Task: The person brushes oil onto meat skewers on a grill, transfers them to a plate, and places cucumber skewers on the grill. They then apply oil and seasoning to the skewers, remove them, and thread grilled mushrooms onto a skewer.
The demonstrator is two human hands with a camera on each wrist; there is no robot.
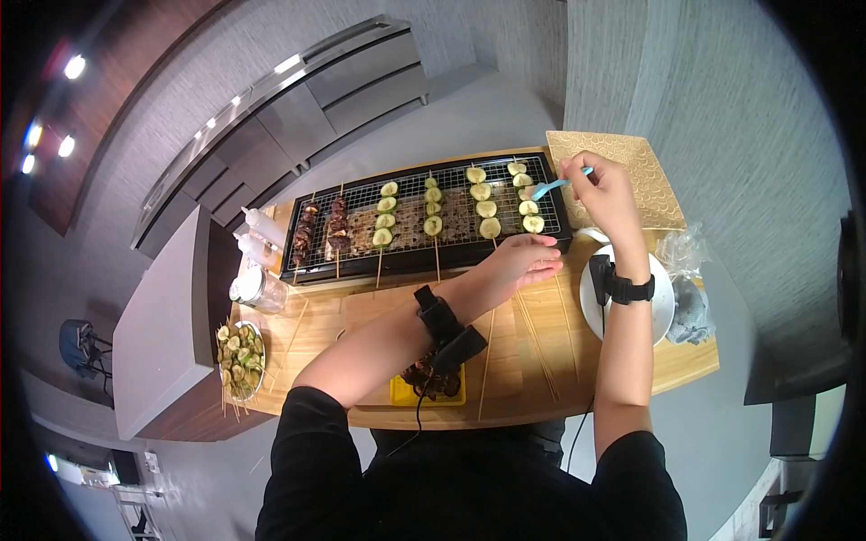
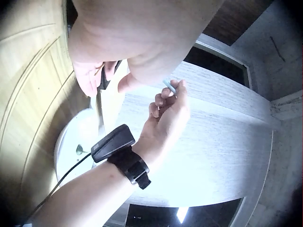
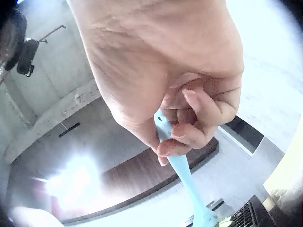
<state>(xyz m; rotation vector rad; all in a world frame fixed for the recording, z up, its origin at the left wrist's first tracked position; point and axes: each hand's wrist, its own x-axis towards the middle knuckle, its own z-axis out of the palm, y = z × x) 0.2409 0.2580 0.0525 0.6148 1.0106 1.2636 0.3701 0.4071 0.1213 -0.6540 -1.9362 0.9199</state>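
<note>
My right hand (image 1: 606, 200) grips the light-blue handle of a basting brush (image 3: 182, 165), thumb and curled fingers round it. Over the right end of the grill, the brush head overlaps the rightmost cucumber-slice skewer (image 1: 528, 208). My left hand (image 1: 516, 269) reaches across the grill's front edge, at the lower end of that skewer. A bit of thin wooden stick (image 2: 99, 70) shows between the left fingers in the left wrist view; most of it is hidden by the hand. Several green-rimmed slice skewers lie on the wire grill (image 1: 410, 206), with two dark meat skewers (image 1: 338, 223) at its left.
Two squeeze bottles (image 1: 262, 225) and a glass jar (image 1: 262, 290) stand at the left. A plate of sliced skewers (image 1: 242, 359) sits near the left edge. In front, a yellow tray (image 1: 401, 393) holds dark meat. A white plate (image 1: 663, 311) and a gold board (image 1: 654, 180) are at the right.
</note>
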